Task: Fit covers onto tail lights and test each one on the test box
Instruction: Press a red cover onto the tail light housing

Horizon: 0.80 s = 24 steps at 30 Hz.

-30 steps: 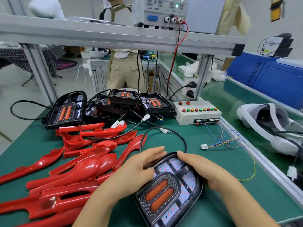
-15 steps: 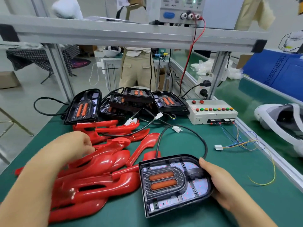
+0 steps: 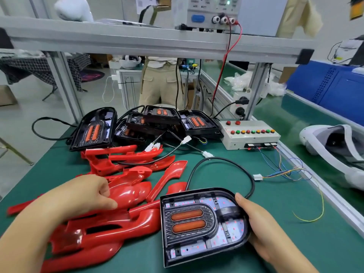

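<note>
My right hand (image 3: 256,229) grips the rounded end of the uncovered tail light (image 3: 202,223) at lower centre. My left hand (image 3: 86,196) curls onto a red cover (image 3: 126,196) at lower left. The test box (image 3: 250,134), upper right, waits. Open green mat (image 3: 275,209) runs right to the bench rail (image 3: 323,198).

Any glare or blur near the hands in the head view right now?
Head view: the tail light in the right hand is sharp; the left hand on the red covers looks slightly soft; white glare streaks the glossy covers.
</note>
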### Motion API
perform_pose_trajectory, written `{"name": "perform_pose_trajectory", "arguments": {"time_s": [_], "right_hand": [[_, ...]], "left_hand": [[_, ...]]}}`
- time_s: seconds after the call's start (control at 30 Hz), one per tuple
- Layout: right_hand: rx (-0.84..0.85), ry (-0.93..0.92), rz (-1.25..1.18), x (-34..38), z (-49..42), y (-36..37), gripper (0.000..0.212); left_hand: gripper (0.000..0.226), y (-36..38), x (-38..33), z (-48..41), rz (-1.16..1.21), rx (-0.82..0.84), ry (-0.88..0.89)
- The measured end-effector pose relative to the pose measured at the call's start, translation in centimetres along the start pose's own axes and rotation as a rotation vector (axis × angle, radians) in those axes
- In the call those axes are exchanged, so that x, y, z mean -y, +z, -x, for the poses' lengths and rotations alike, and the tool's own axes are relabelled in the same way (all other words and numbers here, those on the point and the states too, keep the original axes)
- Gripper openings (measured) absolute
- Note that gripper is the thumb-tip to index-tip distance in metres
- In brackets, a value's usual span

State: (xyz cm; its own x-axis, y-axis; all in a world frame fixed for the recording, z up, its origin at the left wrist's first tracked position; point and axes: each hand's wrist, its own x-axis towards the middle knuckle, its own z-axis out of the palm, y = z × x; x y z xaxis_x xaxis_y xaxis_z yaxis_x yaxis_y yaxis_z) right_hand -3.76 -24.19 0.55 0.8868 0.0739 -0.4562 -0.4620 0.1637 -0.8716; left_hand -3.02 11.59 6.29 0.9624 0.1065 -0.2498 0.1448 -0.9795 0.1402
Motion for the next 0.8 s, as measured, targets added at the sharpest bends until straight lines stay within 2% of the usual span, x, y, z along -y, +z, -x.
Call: {"name": "perform_pose_trajectory", "arguments": {"time_s": [0.2,0.3,0.4,0.47,0.57,0.67,0.8], "right_hand": [[0.003,0.001,-0.158,0.0,0.4,0.5,0.037],[-0.054,-0.025,-0.312,-0.1,0.2,1.0,0.040],[-0.107,-0.052,-0.426,-0.1,0.0,1.6,0.046],[-0.100,-0.050,-0.489,-0.1,0.1,1.9,0.053],[-0.057,-0.027,-0.503,-0.1,0.2,1.7,0.064],[-0.003,0.003,-0.506,-0.1,0.2,1.1,0.063],[-0.001,-0.001,-0.489,-0.3,0.0,0.8,0.061]], "left_hand": [[0.021,-1.8,-2.0,0.0,0.319,-0.247,0.130],[0.016,-2.3,-6.2,1.1,0.499,-0.388,0.255],[0.021,-0.7,-11.7,2.9,0.615,-0.481,0.371],[0.026,1.4,-14.6,3.9,0.597,-0.511,0.446],[0.030,4.5,-17.0,4.7,0.414,-0.571,0.523],[0.032,6.3,-17.8,4.9,0.321,-0.578,0.588],[0.037,8.5,-18.1,4.3,0.274,-0.692,0.639]]}}
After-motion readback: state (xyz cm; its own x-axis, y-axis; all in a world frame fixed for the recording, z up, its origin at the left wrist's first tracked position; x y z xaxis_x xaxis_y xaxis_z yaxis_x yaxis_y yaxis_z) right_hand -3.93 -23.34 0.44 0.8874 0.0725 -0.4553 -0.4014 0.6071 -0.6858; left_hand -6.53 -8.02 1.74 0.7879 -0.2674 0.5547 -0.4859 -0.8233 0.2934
